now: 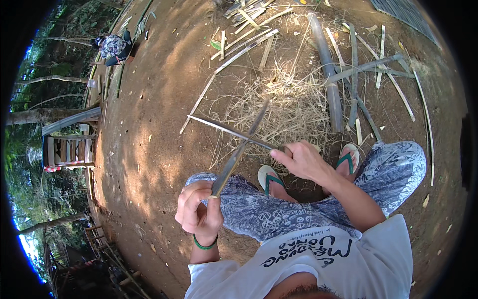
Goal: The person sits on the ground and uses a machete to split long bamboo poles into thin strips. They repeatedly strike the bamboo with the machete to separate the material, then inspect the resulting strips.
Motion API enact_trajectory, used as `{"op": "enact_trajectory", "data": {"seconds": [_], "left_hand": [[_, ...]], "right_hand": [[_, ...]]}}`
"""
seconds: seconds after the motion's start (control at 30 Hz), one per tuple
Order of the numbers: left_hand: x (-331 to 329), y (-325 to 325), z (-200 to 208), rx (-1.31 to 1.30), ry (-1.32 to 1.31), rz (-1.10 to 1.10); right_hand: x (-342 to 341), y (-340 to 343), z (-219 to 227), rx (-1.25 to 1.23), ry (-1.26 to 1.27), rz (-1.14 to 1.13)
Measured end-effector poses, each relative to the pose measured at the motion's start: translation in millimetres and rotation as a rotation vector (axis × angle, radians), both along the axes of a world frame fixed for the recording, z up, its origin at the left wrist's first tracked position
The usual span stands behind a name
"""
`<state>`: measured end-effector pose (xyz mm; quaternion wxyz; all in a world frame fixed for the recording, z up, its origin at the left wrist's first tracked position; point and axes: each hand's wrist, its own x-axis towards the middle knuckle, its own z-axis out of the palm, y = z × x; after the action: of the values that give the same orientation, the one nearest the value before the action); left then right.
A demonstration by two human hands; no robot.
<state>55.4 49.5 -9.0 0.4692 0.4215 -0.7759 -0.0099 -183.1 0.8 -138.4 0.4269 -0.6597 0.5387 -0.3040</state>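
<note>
My left hand (pixel 199 207) is closed around the near end of a dark bamboo strip (pixel 230 167), whose cut end shows pale. The strip slants away and to the right, its far tip above a heap of shavings. My right hand (pixel 302 160) grips the handle of a long knife (pixel 219 126). Its narrow blade points left, with a bright edge, and crosses the strip near the middle, seeming to rest against it. Most of the handle is hidden by my fingers.
Thin bamboo shavings (pixel 286 112) lie heaped before my sandalled feet. A thick bamboo pole (pixel 326 70) lies to their right, with several strips around it. More split strips (pixel 249 22) are scattered at the far side. Another person (pixel 114 48) is far left, near a small wooden hut (pixel 69 149).
</note>
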Motion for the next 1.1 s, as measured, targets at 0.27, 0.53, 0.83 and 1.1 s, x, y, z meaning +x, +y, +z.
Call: {"op": "enact_trajectory", "data": {"seconds": [0.27,0.53,0.83,1.1], "left_hand": [[5,-3,-10,0.004,0.038,0.023],[23,-8,-13,0.001,0.110,0.071],[27,-12,-14,-0.028,0.190,0.137],[33,-17,-14,-0.045,0.222,0.191]], "right_hand": [[8,-15,-2,0.077,-0.063,0.031],[1,-48,-111,0.153,0.021,-0.106],[23,-67,-130,0.110,0.023,-0.080],[-21,-133,-242,0.431,0.235,-0.313]]}}
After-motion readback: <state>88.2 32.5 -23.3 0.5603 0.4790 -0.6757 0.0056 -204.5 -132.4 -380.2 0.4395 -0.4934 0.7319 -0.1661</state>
